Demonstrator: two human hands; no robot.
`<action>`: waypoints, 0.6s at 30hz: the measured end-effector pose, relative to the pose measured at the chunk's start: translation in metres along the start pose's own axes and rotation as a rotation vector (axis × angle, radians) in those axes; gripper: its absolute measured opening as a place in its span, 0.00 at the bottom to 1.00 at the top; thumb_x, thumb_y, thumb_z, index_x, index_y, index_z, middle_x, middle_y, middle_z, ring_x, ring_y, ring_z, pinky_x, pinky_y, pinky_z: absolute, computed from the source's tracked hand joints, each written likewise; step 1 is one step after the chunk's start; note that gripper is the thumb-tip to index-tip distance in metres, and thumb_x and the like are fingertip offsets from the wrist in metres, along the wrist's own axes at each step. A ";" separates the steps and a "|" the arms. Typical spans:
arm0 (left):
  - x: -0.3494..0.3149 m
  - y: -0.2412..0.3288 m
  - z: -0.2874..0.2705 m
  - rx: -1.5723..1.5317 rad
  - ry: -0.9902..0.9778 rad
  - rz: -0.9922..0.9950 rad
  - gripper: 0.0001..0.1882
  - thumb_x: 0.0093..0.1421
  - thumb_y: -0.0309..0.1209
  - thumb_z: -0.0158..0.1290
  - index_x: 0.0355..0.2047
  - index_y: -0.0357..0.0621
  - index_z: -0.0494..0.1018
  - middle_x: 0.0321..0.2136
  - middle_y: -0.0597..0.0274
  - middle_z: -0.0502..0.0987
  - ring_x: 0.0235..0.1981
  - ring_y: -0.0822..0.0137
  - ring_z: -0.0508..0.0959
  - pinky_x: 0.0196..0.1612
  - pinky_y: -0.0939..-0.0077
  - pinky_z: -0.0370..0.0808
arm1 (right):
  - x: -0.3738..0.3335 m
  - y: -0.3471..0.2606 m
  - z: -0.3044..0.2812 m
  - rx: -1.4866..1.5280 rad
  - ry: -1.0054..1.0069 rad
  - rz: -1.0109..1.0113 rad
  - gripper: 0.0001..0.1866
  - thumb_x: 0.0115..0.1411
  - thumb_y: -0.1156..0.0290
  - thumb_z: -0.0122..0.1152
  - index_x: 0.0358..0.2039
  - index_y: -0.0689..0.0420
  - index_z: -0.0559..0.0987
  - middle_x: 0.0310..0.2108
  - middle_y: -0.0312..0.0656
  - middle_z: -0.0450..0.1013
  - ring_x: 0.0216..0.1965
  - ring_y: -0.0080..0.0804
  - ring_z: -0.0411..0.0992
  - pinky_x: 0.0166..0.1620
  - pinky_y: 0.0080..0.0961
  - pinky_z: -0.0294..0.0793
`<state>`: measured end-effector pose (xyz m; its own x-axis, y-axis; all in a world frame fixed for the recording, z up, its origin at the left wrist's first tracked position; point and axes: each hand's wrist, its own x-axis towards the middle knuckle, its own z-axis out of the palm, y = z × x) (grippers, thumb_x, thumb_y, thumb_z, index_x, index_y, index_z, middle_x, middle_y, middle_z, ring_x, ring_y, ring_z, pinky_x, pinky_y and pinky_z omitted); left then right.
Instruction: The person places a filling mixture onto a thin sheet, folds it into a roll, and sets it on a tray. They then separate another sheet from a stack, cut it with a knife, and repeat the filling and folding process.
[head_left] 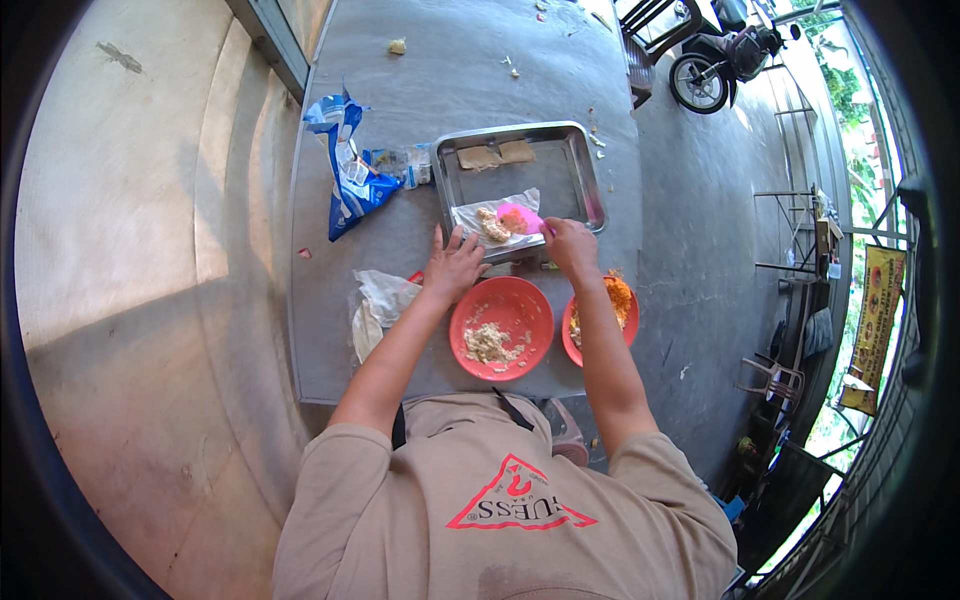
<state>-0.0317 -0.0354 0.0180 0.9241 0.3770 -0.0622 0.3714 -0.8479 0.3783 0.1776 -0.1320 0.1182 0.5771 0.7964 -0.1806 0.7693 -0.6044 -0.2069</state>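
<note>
My right hand (pixel 570 250) grips a pink spoon (pixel 530 217) loaded with an orange filling. The spoon is over a white sheet (pixel 466 215) in the near part of a metal tray (pixel 590 165). Beside the spoon, a pale lumpy filling (pixel 490 226) lies on the sheet. My left hand (pixel 456 266) rests with fingers spread at the tray's near left edge. Two flat, pale brown squares (pixel 480 158) sit at the tray's far side. Nearer me stands a red bowl (pixel 540 310) with pale mash; my right forearm partly covers another red bowl (pixel 631 328) holding orange shreds.
Left of the tray lie a blue plastic bag (pixel 350 185) and a clear plastic container (pixel 403 165). White crumpled plastic (pixel 385 297) is by my left forearm. Food scraps (pixel 397 47) dot the grey table (pixel 440 80). A chair (pixel 645 45) and motorcycle (pixel 725 62) stand beyond.
</note>
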 end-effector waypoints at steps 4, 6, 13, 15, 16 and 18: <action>-0.001 0.000 0.001 -0.011 0.025 0.004 0.22 0.66 0.50 0.45 0.50 0.51 0.73 0.60 0.62 0.67 0.67 0.54 0.54 0.67 0.32 0.42 | 0.004 -0.006 0.000 0.018 -0.028 -0.067 0.14 0.62 0.57 0.54 0.35 0.51 0.83 0.35 0.48 0.78 0.41 0.49 0.77 0.44 0.46 0.75; -0.001 -0.001 0.001 -0.015 0.037 0.013 0.22 0.65 0.50 0.46 0.51 0.51 0.73 0.60 0.61 0.67 0.67 0.54 0.53 0.67 0.32 0.43 | 0.005 -0.012 0.001 -0.071 -0.116 -0.053 0.14 0.62 0.57 0.54 0.35 0.51 0.83 0.35 0.48 0.79 0.41 0.48 0.77 0.44 0.46 0.74; 0.000 -0.002 0.002 -0.003 0.020 0.011 0.22 0.63 0.49 0.50 0.53 0.53 0.73 0.59 0.57 0.67 0.66 0.53 0.55 0.66 0.35 0.45 | 0.012 -0.021 -0.005 -0.087 -0.091 -0.059 0.14 0.62 0.58 0.54 0.34 0.51 0.84 0.35 0.47 0.79 0.41 0.48 0.77 0.43 0.45 0.75; 0.001 -0.002 0.002 -0.017 -0.007 0.005 0.22 0.63 0.49 0.50 0.53 0.54 0.73 0.59 0.57 0.67 0.67 0.53 0.55 0.66 0.35 0.45 | 0.014 -0.025 -0.004 -0.126 -0.100 -0.077 0.13 0.62 0.59 0.54 0.34 0.51 0.84 0.34 0.47 0.79 0.40 0.48 0.77 0.43 0.45 0.75; 0.000 -0.001 0.003 -0.012 0.005 0.012 0.22 0.63 0.49 0.50 0.53 0.54 0.73 0.59 0.57 0.67 0.66 0.53 0.55 0.66 0.35 0.45 | 0.014 -0.027 -0.004 -0.153 -0.131 -0.071 0.13 0.61 0.59 0.54 0.34 0.51 0.84 0.34 0.48 0.79 0.40 0.48 0.78 0.43 0.45 0.75; -0.001 -0.002 0.003 -0.002 0.013 0.013 0.23 0.62 0.50 0.50 0.52 0.54 0.73 0.58 0.57 0.67 0.66 0.52 0.55 0.67 0.35 0.45 | 0.015 -0.030 -0.006 -0.223 -0.167 -0.048 0.13 0.61 0.61 0.53 0.33 0.52 0.84 0.34 0.49 0.79 0.39 0.47 0.78 0.43 0.45 0.75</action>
<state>-0.0331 -0.0350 0.0147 0.9277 0.3707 -0.0452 0.3591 -0.8522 0.3805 0.1647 -0.1013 0.1271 0.4999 0.7986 -0.3353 0.8466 -0.5321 -0.0051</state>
